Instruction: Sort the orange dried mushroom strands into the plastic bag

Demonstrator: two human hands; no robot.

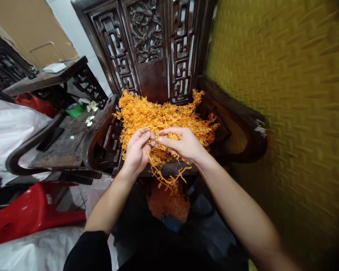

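Observation:
A large heap of orange, finely branched sprigs (158, 113) lies on the seat of a dark carved wooden chair (154, 79). Over the heap's front edge, my left hand (138, 148) pinches an orange sprig (169, 180) whose thin branches dangle below. Close beside it, my right hand (183, 143) has thumb and fingers closed on orange stems too, the fingertips of both hands nearly touching. Whether both hold one sprig or separate ones, I cannot tell. Below the seat edge, between my legs, more orange sprigs (169, 201) show in shadow.
A second wooden chair (62, 143) at left bears a green tape roll (75, 110) and pale flower pieces (89, 120). Red plastic stool (28, 210) and white sacks (11, 131) crowd the left. A yellow diamond-patterned panel (285, 94) stands close on the right.

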